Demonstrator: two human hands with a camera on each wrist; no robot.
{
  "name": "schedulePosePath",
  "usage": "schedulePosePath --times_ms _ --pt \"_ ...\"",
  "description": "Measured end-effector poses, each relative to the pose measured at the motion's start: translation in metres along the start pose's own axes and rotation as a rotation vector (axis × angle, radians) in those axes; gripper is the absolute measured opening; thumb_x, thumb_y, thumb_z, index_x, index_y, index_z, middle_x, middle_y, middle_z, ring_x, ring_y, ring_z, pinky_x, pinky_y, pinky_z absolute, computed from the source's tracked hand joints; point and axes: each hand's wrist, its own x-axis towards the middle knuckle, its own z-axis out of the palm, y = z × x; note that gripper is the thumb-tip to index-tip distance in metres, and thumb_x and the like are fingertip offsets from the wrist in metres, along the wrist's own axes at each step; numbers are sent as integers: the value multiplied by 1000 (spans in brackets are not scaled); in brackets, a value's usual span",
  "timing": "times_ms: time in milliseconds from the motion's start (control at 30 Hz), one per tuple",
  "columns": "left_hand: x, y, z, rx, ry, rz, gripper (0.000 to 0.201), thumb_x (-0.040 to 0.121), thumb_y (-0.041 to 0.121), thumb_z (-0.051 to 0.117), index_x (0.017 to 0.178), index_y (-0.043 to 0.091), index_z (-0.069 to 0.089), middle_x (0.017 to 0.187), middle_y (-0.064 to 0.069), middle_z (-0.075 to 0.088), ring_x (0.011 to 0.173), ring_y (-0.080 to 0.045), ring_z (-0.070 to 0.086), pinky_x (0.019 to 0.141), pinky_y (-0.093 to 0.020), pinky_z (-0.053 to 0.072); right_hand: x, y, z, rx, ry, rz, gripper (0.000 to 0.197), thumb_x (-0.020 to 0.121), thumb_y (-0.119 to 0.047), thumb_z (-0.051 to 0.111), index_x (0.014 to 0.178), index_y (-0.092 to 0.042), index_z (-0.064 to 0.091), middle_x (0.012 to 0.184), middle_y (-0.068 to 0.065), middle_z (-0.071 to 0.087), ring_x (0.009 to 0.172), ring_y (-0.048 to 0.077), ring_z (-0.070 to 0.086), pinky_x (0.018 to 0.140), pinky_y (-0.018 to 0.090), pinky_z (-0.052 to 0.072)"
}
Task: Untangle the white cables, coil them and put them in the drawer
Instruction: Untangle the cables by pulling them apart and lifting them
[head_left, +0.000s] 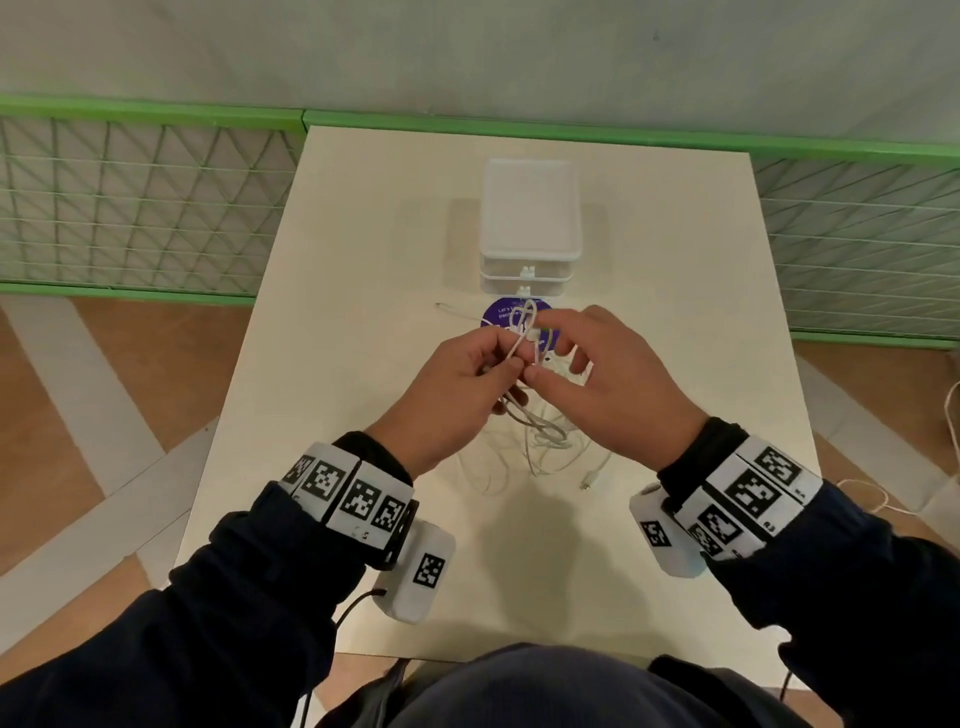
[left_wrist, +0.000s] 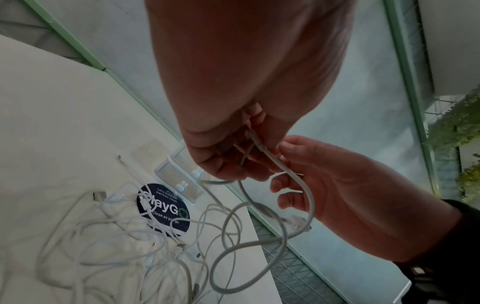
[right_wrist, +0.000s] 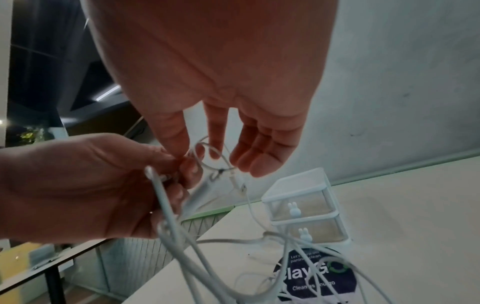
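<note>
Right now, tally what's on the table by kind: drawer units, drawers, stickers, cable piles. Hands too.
Drawer unit: 1
Drawers in it, both closed: 2
Round dark sticker: 1
Tangle of white cables: 1; single cables too knotted to count
Hands: 2, left hand and right hand, both pinching cable
Total: 7
</note>
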Motion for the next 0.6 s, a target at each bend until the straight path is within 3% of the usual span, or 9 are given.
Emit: schedulePosePath --times_ms 67,133,233,367,433,500,600 --pt "-2 3 0 16 -16 14 15 101 6 51 99 6 66 80 0 66 70 -13 64 68 -28 49 1 -1 -2 4 -7 -40 25 91 -36 70 115 -30 71 94 -10 53 86 -2 54 72 8 35" --pt "-4 3 1 -2 -24 13 16 102 5 49 99 3 64 76 -2 63 62 -11 55 61 -23 46 1 -1 -3 -48 -19 -96 21 93 -41 66 105 -27 75 94 -6 58 88 9 58 75 20 42" --pt "-9 -5 2 -70 -2 -46 18 101 -1 44 105 3 61 69 0 55 53 -8 42 53 -20 34 -1 3 -7 -137 12 -133 35 93 -48 61 78 -17 70 77 -1 64 75 20 63 69 38 49" --pt "-18 -12 -5 -84 67 -89 20 97 0 53 110 13 60 69 2 57 55 -8 45 57 -22 39 -4 8 -30 -30 167 -10 44 95 -39 66 64 -9 56 54 -1 53 52 11 44 54 24 37" --pt "-20 -17 -15 -66 126 -89 21 97 2 56 112 16 58 74 -2 61 58 -10 49 62 -25 42 -6 8 -47 201 238 92 47 100 -34 60 65 -2 56 56 9 61 53 13 51 59 30 45" --pt "-22 -25 -27 -48 209 -107 24 96 2 57 114 18 56 81 -4 67 63 -12 57 68 -31 46 -10 6 -62 354 323 113 48 104 -27 55 69 6 57 61 18 66 62 27 66 69 39 54" --pt "-26 -36 -39 -15 234 -212 41 94 5 62 129 21 49 115 -9 67 89 -22 71 79 -36 54 -17 3 -71 322 399 53 48 105 -26 53 70 6 52 57 16 61 61 32 67 64 42 57"
